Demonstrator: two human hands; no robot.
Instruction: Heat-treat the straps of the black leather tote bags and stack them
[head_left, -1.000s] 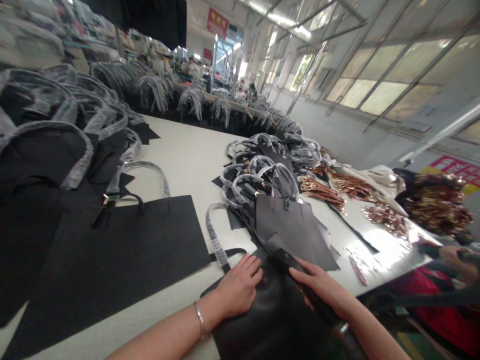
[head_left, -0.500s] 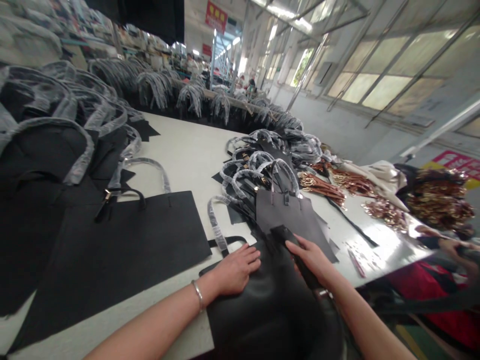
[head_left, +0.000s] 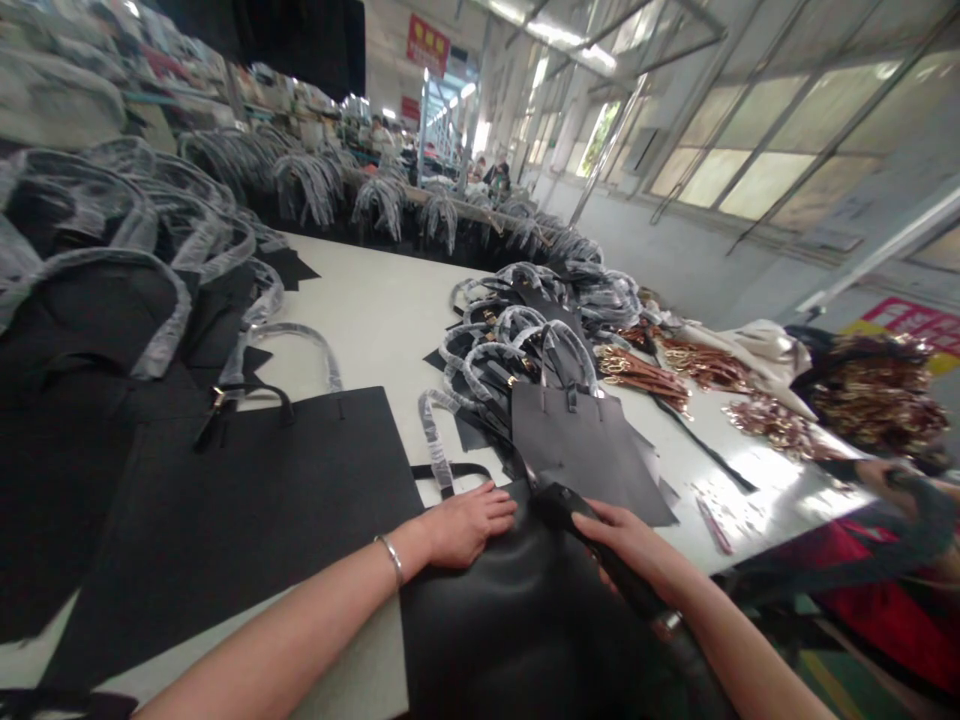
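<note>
My left hand [head_left: 466,525], with a silver bangle at the wrist, lies flat with fingers stretched on the top edge of a black leather bag [head_left: 510,600]. Closed around a long black hand tool [head_left: 630,580], my right hand [head_left: 626,535] is over the bag's upper right part. The tool has a wide dark head near the bag's top edge and a metallic piece toward its other end; its exact kind I cannot make out. Beyond my left fingers stands a plastic-wrapped handle [head_left: 435,440] beside a black strap [head_left: 465,470].
Another black bag [head_left: 277,500] lies to the left, near a pile of wrapped handles [head_left: 112,250]. Ahead are a dark bag panel [head_left: 585,445] and more bags. Brown straps with gold clasps [head_left: 645,378] lie on the white table [head_left: 375,285]. Another person's hand [head_left: 885,475] is at right.
The tool's head has come down and slightly left, closer to the bag's top edge. My left hand has shifted slightly left and stays on the bag, which now lies flatter.
</note>
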